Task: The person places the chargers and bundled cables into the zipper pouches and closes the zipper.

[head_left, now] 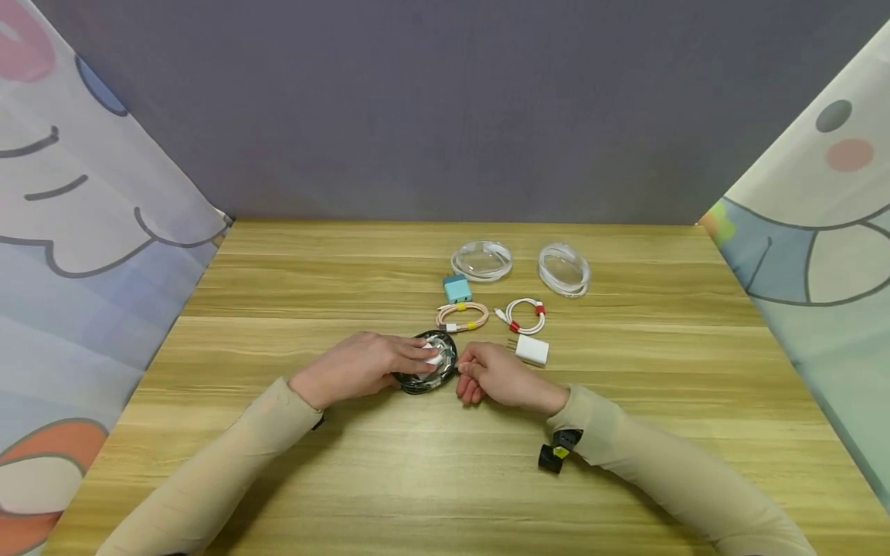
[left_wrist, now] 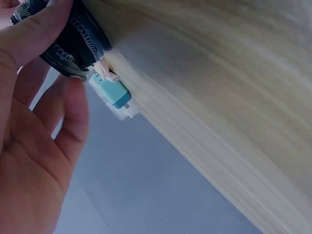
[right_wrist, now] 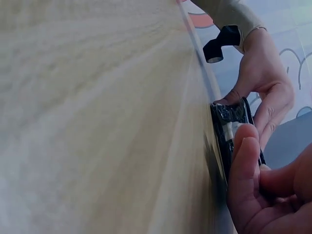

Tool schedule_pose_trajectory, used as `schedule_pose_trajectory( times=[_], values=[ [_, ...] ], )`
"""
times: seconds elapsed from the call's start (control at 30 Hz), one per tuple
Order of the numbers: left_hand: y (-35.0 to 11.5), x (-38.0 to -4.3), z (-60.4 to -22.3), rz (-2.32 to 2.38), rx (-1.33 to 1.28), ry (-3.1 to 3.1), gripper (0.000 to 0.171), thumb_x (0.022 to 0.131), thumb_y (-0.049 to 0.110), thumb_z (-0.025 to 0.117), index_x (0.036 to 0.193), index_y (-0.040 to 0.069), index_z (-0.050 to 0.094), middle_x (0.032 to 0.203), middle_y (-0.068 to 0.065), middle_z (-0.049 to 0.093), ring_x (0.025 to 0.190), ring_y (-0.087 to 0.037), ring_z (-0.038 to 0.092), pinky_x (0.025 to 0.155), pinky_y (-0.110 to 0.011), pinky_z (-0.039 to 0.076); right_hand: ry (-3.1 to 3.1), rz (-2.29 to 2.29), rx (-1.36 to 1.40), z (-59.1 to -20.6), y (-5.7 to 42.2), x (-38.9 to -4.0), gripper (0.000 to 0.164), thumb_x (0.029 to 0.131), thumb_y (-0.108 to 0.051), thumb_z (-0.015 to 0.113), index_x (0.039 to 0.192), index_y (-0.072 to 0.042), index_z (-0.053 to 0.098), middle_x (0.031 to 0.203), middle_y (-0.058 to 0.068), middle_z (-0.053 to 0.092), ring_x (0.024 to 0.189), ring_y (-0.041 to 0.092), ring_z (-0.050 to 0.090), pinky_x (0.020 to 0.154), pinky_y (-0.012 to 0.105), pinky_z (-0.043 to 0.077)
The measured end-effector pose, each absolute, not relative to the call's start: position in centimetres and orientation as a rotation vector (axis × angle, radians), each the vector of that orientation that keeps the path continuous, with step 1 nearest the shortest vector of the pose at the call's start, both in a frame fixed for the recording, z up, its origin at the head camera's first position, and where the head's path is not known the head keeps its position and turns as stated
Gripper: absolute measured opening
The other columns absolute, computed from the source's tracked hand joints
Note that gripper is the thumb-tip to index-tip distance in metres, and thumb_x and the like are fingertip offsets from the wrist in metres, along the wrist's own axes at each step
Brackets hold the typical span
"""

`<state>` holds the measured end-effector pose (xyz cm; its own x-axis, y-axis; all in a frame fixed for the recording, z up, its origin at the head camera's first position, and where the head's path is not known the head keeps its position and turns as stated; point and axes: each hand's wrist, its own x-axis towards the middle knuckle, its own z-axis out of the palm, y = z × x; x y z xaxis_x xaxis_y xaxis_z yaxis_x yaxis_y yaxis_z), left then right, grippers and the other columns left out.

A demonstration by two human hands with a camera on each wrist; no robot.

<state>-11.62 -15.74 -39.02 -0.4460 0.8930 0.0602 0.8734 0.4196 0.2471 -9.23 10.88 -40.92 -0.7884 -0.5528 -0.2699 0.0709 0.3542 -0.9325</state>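
While a white piece (head_left: 435,361) is showing at the middle of the case (head_left: 445,374), the work seems to be standing only partway, since six things are lying outside: white plug (head_left: 532,350) at three o'clock from the case, white cable (head_left: 531,332) and pale coil (head_left: 568,292) at two, pink cable (head_left: 478,307), blue plug (head_left: 456,289) and second coil (head_left: 482,277) at one. Whether the white piece is sitting inside or on top is hard to tell. The case is resting between both hands: at nine o'clock, the left hand (head_left: 375,363) is gripping it, fingers over its top, left forearm (head_left: 208,471) slanting from eight; at three, the right hand (head_left: 497,374) is pinching its edge, thumb and forefinger together, right forearm (head_left: 667,471) slanting from four.
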Motion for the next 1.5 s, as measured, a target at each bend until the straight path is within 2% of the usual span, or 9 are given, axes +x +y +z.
schedule_pose_trajectory(
  times=[0.27, 0.57, 0.73, 0.9, 1.2, 1.4, 1.5],
  values=[
    [-15.5, -11.3, -38.8, 0.303, 1.671, 2.592, 0.057, 0.082, 0.001, 0.079, 0.134, 0.02, 0.066, 0.143, 0.006, 0.055, 0.133, -0.019, 0.05, 0.102, -0.038, 0.047, 1.969, -1.509, -0.408, -41.1, 11.3, -9.3, 0.017, 0.106, -0.003, 0.043, 0.102, 0.01, 0.053, 0.078, 0.013, 0.068, 0.065, 0.02, 0.067, 0.061, 0.034, 0.059],
    [-15.8, -10.8, -38.4, 0.25, 1.656, 2.619, 0.06, 0.083, -0.005, 0.074, 0.137, 0.018, 0.063, 0.144, 0.005, 0.054, 0.134, -0.02, 0.048, 0.101, -0.04, 0.047, 1.931, -1.535, -0.434, -40.5, 11.8, -9.5, 0.021, 0.107, -0.007, 0.044, 0.104, 0.011, 0.053, 0.081, 0.014, 0.068, 0.067, 0.022, 0.068, 0.063, 0.037, 0.059],
    [-16.5, -10.8, -38.5, 0.236, 1.638, 2.656, 0.063, 0.079, -0.006, 0.076, 0.136, 0.017, 0.064, 0.144, 0.003, 0.054, 0.135, -0.021, 0.048, 0.104, -0.041, 0.045, 1.942, -1.528, -0.448, -40.1, 12.3, -9.6, 0.022, 0.107, -0.008, 0.043, 0.108, 0.012, 0.053, 0.083, 0.015, 0.068, 0.069, 0.022, 0.067, 0.065, 0.037, 0.059],
    [-17.5, -11.2, -38.7, 0.225, 1.627, 2.699, 0.062, 0.076, -0.001, 0.082, 0.134, 0.017, 0.065, 0.144, 0.002, 0.055, 0.134, -0.022, 0.048, 0.104, -0.041, 0.045, 1.983, -1.529, -0.469, -39.4, 12.9, -10.1, 0.022, 0.107, -0.007, 0.042, 0.111, 0.013, 0.052, 0.085, 0.015, 0.068, 0.072, 0.024, 0.068, 0.066, 0.038, 0.059],
    [-19.4, -12.7, -38.7, 0.287, 1.42, 2.82, 0.064, 0.074, -0.008, 0.081, 0.133, 0.013, 0.066, 0.143, -0.004, 0.056, 0.131, -0.027, 0.051, 0.095, -0.043, 0.051, 2.015, -1.586, -0.44, -38.1, 13.8, -11.5, 0.023, 0.106, -0.006, 0.044, 0.115, 0.014, 0.049, 0.087, 0.016, 0.067, 0.072, 0.021, 0.066, 0.066, 0.034, 0.058],
    [-20.0, -14.0, -38.7, 0.352, 1.274, 2.842, 0.064, 0.074, -0.009, 0.082, 0.133, 0.009, 0.065, 0.145, -0.007, 0.054, 0.132, -0.029, 0.05, 0.094, -0.043, 0.052, 2.114, -1.579, -0.465, -37.3, 14.3, -12.7, 0.021, 0.106, -0.006, 0.047, 0.111, 0.013, 0.052, 0.087, 0.017, 0.068, 0.073, 0.024, 0.067, 0.068, 0.042, 0.059],
    [-20.2, -14.7, -38.8, 0.338, 1.196, 2.887, 0.063, 0.074, -0.006, 0.083, 0.132, 0.01, 0.066, 0.144, -0.007, 0.054, 0.132, -0.029, 0.051, 0.094, -0.046, 0.051, 2.184, -1.556, -0.498, -37.0, 14.9, -13.3, 0.019, 0.105, -0.006, 0.049, 0.109, 0.012, 0.054, 0.089, 0.02, 0.067, 0.075, 0.029, 0.067, 0.067, 0.042, 0.059]
  ],
)
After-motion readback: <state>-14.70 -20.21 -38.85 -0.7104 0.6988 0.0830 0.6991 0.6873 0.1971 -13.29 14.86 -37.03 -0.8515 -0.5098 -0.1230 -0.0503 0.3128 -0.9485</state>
